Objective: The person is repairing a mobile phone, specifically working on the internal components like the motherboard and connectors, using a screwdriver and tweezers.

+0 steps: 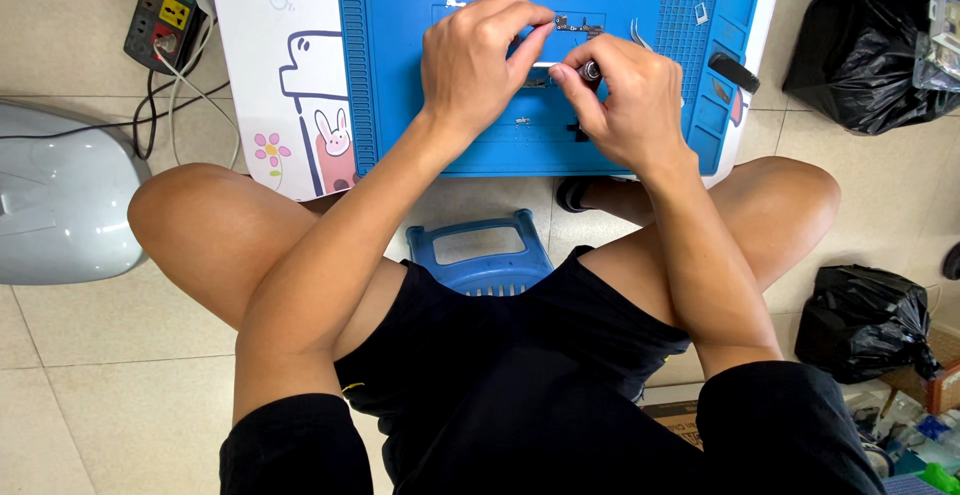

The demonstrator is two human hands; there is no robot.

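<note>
My left hand (pixel 478 55) hovers over the middle of a blue repair mat (pixel 400 75), its fingertips pinched on a small white part (pixel 546 64). Close beside it, my right hand (pixel 628 100) grips a slim screwdriver (pixel 589 71) with a silver cap, its tip pointing down at the same spot. Both hands nearly touch. What lies under them on the mat is hidden. Small metal parts (pixel 578 25) and screws lie just beyond the fingers.
The mat lies on a low white table (pixel 285 75) with cartoon drawings. A black tool (pixel 734 72) rests at the mat's right edge. A power strip (pixel 165 15), a grey appliance (pixel 60 195), black bags (pixel 865 50) and a blue stool (pixel 480 250) surround me.
</note>
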